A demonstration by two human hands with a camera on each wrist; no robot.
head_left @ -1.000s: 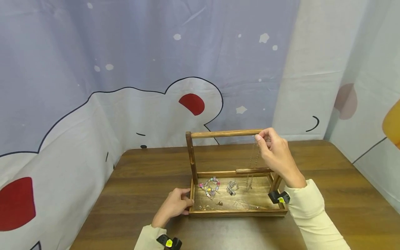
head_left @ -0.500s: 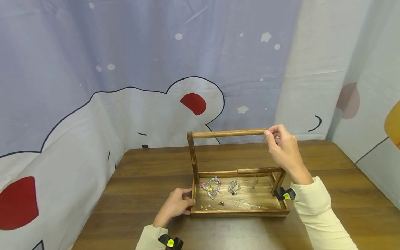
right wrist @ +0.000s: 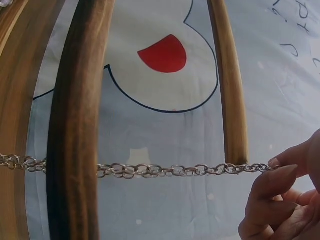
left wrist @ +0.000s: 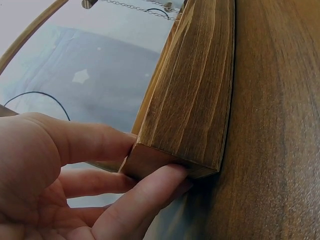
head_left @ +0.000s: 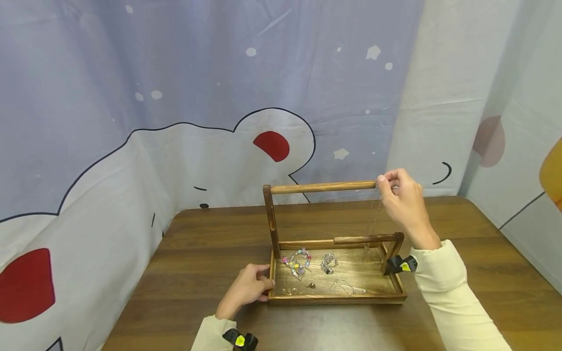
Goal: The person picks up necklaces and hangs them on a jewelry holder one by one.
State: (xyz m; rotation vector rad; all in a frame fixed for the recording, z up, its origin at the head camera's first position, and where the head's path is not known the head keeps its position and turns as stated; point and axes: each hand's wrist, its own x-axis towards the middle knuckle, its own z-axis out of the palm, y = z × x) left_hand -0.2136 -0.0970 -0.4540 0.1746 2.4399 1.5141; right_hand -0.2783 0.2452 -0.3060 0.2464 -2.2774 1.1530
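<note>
A wooden jewelry stand has a shallow tray base, an upper bar and a shorter lower bar. My right hand pinches a thin chain necklace between thumb and forefinger, right at the upper bar's free end. The chain hangs down in a double strand, passing behind the lower bar in the right wrist view; whether it loops over the upper bar I cannot tell. My left hand grips the tray's left end, with thumb and fingers at its corner.
Inside the tray lie a colourful bead bracelet, a silver chain bracelet, a fine looped chain and small gold-coloured pieces. The stand is on a brown wooden table. A patterned curtain hangs behind.
My right hand has moved right along the upper bar to its free end, taking the chain necklace with it. The left hand keeps its hold on the tray.
</note>
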